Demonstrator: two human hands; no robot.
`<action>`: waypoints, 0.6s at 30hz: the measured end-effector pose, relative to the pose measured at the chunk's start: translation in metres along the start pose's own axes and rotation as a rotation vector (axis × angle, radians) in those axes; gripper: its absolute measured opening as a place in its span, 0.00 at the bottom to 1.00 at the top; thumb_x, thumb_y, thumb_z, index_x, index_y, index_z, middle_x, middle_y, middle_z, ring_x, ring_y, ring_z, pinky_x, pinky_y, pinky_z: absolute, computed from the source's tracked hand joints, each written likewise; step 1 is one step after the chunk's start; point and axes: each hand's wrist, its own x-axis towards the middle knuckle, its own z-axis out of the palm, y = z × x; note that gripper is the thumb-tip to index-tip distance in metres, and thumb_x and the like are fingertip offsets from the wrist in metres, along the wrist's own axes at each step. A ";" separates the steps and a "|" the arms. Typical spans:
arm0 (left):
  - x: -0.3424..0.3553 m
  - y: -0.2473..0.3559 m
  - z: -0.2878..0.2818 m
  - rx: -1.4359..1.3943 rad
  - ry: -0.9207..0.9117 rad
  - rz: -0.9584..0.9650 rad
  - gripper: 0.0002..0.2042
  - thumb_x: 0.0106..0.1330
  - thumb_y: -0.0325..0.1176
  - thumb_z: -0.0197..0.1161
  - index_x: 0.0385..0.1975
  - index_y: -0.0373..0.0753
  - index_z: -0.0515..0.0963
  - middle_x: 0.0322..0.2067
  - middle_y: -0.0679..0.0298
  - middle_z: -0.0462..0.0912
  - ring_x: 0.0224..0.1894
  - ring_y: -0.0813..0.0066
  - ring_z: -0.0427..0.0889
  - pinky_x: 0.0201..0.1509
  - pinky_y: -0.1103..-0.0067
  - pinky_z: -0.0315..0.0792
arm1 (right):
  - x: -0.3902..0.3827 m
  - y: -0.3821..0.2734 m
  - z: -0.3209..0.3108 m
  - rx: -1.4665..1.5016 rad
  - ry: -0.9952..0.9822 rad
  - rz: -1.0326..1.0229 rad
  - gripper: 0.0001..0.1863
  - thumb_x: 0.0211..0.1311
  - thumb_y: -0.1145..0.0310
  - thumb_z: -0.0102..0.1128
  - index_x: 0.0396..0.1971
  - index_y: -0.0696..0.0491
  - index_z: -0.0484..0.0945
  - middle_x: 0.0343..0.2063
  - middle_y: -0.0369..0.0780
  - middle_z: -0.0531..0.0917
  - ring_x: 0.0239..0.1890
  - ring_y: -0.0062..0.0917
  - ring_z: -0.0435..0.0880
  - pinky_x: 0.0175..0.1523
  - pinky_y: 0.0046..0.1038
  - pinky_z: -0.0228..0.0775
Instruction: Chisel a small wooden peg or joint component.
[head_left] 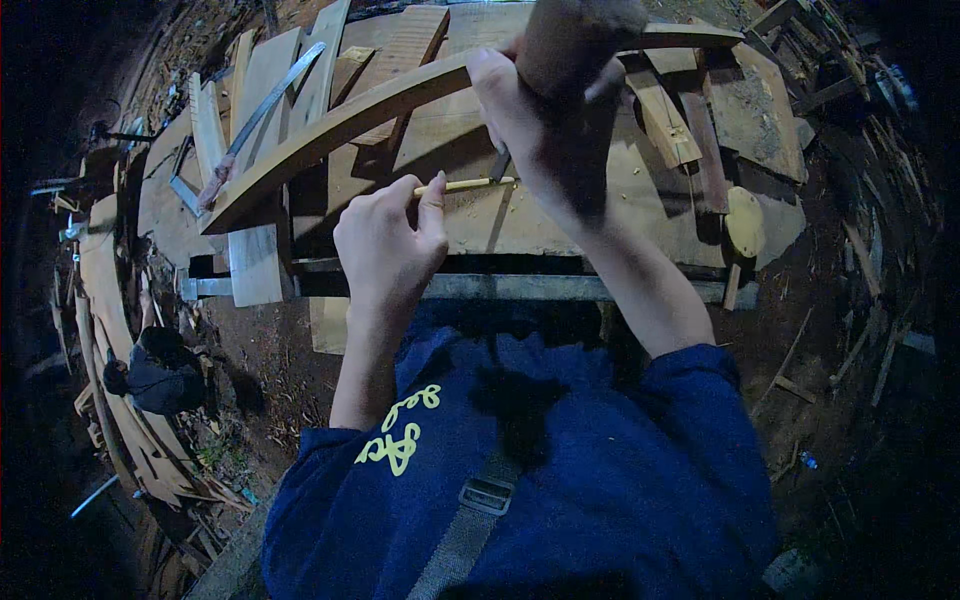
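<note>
My left hand [388, 238] is closed, pinching a thin pale wooden stick [462, 186] between thumb and fingers. The stick points right, and its far end lies by the dark flat tip [500, 166] of a tool. My right hand [540, 130] is wrapped round that tool, whose thick brown upper part [580, 45] rises close to the camera. Its exact kind I cannot make out. Beneath both hands is a wooden work surface [480, 225] with small chips. Behind them a long wooden plank [340, 130] runs across, looking bent in this view.
A long blade with a brown handle [272, 100] lies on boards [255, 265] at the left. A wooden block [660, 125] and a yellow oval piece [742, 222] are at the right. Someone in dark clothes [165, 370] is lower left by long planks. Scrap wood litters the ground.
</note>
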 end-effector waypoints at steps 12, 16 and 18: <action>0.004 0.013 0.002 0.020 0.000 0.058 0.16 0.62 0.41 0.57 0.18 0.37 0.76 0.19 0.53 0.78 0.25 0.51 0.79 0.29 0.63 0.70 | 0.009 0.008 0.011 -0.122 0.039 -0.320 0.06 0.47 0.71 0.62 0.20 0.53 0.72 0.08 0.33 0.71 0.09 0.21 0.69 0.16 0.23 0.62; 0.005 0.016 0.004 0.029 -0.006 0.077 0.16 0.62 0.41 0.57 0.18 0.37 0.76 0.19 0.52 0.79 0.26 0.50 0.80 0.30 0.62 0.71 | 0.005 0.004 0.009 -0.259 -0.029 -0.410 0.06 0.47 0.70 0.61 0.21 0.53 0.73 0.09 0.37 0.71 0.10 0.24 0.71 0.18 0.25 0.65; 0.008 0.016 0.004 0.050 0.043 0.122 0.16 0.62 0.42 0.56 0.18 0.36 0.76 0.20 0.51 0.79 0.27 0.50 0.80 0.31 0.62 0.71 | 0.004 0.005 0.009 -0.198 -0.115 -0.315 0.05 0.47 0.71 0.61 0.21 0.53 0.73 0.11 0.37 0.73 0.13 0.25 0.73 0.20 0.27 0.67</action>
